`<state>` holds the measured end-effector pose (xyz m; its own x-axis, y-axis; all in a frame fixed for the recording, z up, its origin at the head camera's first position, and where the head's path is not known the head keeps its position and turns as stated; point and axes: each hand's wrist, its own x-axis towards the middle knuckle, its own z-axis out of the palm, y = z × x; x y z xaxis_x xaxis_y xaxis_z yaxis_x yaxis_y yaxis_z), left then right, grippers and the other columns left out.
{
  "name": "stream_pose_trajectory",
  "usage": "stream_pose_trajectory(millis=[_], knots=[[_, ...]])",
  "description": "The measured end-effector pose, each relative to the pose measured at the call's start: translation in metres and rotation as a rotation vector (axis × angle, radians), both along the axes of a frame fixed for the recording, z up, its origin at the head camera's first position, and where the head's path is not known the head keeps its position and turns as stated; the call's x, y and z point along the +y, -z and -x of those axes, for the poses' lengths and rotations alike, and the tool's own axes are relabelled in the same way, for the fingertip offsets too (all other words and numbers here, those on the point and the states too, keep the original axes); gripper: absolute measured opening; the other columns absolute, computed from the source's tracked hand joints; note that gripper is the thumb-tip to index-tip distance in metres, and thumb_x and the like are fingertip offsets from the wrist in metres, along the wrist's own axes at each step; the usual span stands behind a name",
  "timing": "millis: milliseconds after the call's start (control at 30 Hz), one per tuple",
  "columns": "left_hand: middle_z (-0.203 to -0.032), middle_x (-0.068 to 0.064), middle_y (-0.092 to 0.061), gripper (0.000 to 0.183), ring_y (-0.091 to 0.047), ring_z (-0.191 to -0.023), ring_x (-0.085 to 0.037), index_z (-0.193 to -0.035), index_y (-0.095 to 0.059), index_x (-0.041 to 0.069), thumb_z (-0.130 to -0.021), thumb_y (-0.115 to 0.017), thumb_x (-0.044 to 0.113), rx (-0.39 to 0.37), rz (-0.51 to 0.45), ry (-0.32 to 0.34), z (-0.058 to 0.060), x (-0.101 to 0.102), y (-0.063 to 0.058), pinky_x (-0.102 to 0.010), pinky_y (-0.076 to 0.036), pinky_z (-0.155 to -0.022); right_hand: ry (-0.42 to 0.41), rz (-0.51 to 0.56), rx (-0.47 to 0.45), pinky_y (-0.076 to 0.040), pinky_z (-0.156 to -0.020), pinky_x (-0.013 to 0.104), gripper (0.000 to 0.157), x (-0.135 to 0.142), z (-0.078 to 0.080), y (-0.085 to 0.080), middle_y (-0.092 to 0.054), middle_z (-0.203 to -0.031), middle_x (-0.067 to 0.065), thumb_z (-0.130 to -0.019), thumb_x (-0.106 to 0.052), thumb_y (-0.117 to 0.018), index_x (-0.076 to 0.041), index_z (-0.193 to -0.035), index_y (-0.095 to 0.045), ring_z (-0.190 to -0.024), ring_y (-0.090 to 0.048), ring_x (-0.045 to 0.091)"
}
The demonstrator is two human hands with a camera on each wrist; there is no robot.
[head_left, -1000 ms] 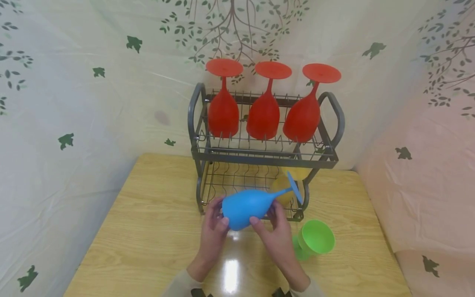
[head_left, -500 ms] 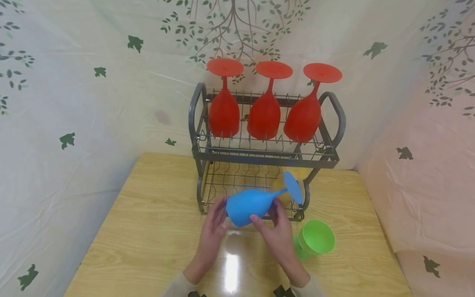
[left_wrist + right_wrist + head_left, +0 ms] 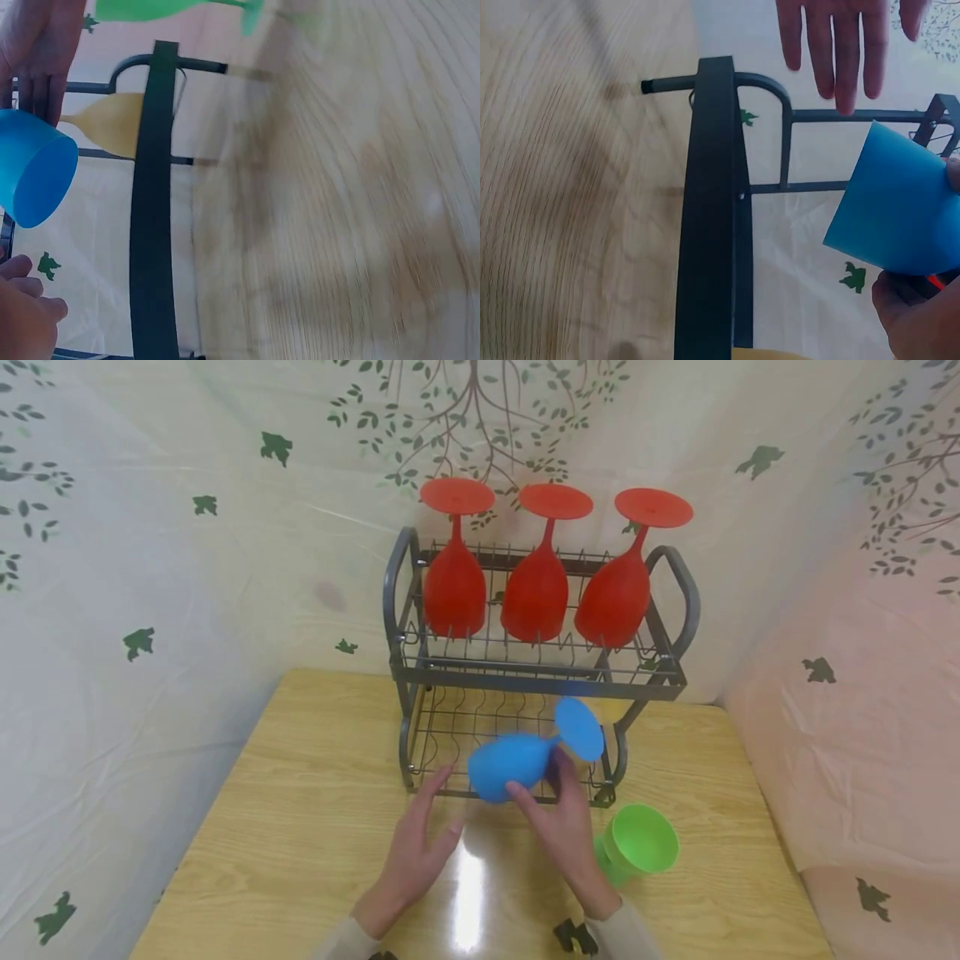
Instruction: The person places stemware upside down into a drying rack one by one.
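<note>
My right hand [image 3: 562, 822] holds a blue goblet [image 3: 510, 767] around its bowl, thumb on the near side and fingers behind. The goblet lies nearly sideways in front of the rack's lower shelf, its mouth to the left and its round foot tipped up to the right. Apart from the goblet, my left hand [image 3: 415, 850] hovers to its left with fingers extended. In the right wrist view the left hand's straight fingers [image 3: 845, 60] show above the blue bowl [image 3: 900, 206], not touching it.
A black two-tier dish rack [image 3: 540, 681] stands against the patterned cloth. Three red goblets [image 3: 534, 597] rest upside down on its top tier. A yellow goblet [image 3: 112, 124] is on the lower tier at right. A green goblet [image 3: 641, 841] stands on the wooden table [image 3: 300, 827] at right.
The left hand has let go of the blue goblet and drawn away left and down. The right hand has moved the goblet slightly right and up, turning its foot toward the camera.
</note>
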<state>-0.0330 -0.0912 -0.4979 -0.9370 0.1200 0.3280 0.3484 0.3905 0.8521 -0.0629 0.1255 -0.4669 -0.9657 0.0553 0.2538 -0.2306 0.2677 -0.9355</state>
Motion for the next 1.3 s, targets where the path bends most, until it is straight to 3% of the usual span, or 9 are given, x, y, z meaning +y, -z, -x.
stream_pose_trajectory(millis=[133,367,700,967,1300], knots=[[-0.167,-0.007,-0.034,0.076,-0.032,-0.152,-0.035,-0.160,-0.037,0.008,-0.091,-0.066,0.018,0.023,0.121,0.015,0.000,-0.008,0.008,-0.063,-0.028,-0.119,0.000,-0.017,0.030,-0.046,-0.111,0.048,0.089,0.000,0.008,0.005,-0.048,-0.154,0.021,-0.086,-0.021,-0.086,-0.010,-0.159,-0.036,-0.137,-0.053,0.038],[-0.168,-0.012,-0.027,0.075,-0.018,-0.156,-0.037,-0.155,-0.039,-0.003,-0.094,-0.067,0.030,0.055,0.352,0.007,-0.001,-0.014,0.021,-0.056,-0.009,-0.126,0.001,-0.078,0.096,-0.045,-0.111,0.055,0.090,0.000,0.016,0.013,-0.045,-0.155,0.022,-0.085,-0.021,-0.087,-0.010,-0.158,-0.036,-0.137,-0.052,0.042],[-0.167,-0.021,-0.024,0.078,-0.024,-0.153,-0.045,-0.153,-0.043,-0.005,-0.095,-0.068,0.041,0.056,0.612,-0.016,0.000,-0.017,0.028,-0.066,-0.018,-0.121,-0.006,-0.178,0.069,-0.042,-0.113,0.056,0.088,0.001,0.027,0.025,-0.044,-0.157,0.021,-0.085,-0.017,-0.086,-0.005,-0.156,-0.034,-0.142,-0.047,0.041],[-0.167,-0.026,-0.023,0.082,-0.023,-0.153,-0.045,-0.155,-0.039,-0.005,-0.096,-0.064,0.046,0.044,0.713,-0.017,0.001,-0.019,0.033,-0.067,-0.019,-0.120,0.008,-0.263,0.020,-0.043,-0.111,0.059,0.084,0.001,0.038,0.030,-0.047,-0.156,0.018,-0.085,-0.016,-0.086,-0.006,-0.154,-0.040,-0.142,-0.047,0.040],[-0.166,-0.027,-0.023,0.085,-0.022,-0.153,-0.045,-0.158,-0.036,-0.002,-0.097,-0.063,0.050,0.009,0.751,-0.010,0.001,-0.021,0.039,-0.067,-0.017,-0.120,0.002,-0.303,-0.022,-0.043,-0.111,0.060,0.082,0.001,0.048,0.034,-0.046,-0.157,0.019,-0.087,-0.016,-0.085,-0.005,-0.154,-0.040,-0.142,-0.047,0.041]])
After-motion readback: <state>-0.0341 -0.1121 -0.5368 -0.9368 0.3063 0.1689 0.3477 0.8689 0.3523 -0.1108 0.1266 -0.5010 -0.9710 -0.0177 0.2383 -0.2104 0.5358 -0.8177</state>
